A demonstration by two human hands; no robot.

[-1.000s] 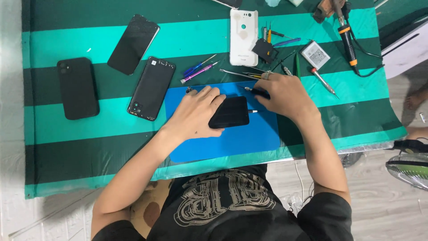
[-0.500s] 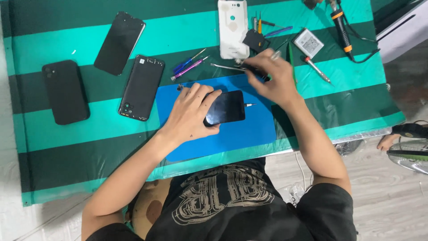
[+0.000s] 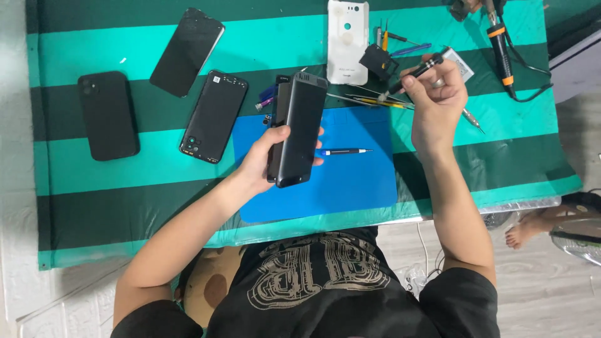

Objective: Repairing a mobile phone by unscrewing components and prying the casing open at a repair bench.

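My left hand (image 3: 266, 159) grips a black smartphone (image 3: 299, 128), lifted off the blue work mat (image 3: 350, 181) and held upright with its dark screen toward me. Raised above the mat's far right corner, my right hand (image 3: 435, 100) holds a thin black screwdriver (image 3: 414, 73), its tip pointing left toward the loose tools. A blue-tipped pen-like tool (image 3: 343, 151) lies on the mat between my hands.
On the green striped cloth (image 3: 125, 206) lie a black phone (image 3: 107, 114), a dark screen panel (image 3: 186, 52), a black back cover (image 3: 214, 116) and a white back cover (image 3: 347, 40). Tweezers and drivers (image 3: 369, 99) lie behind the mat; a soldering iron (image 3: 501, 44) at far right.
My left hand has lifted the phone off the mat and turned it upright. My right hand has picked up the black screwdriver and risen from the tool pile.
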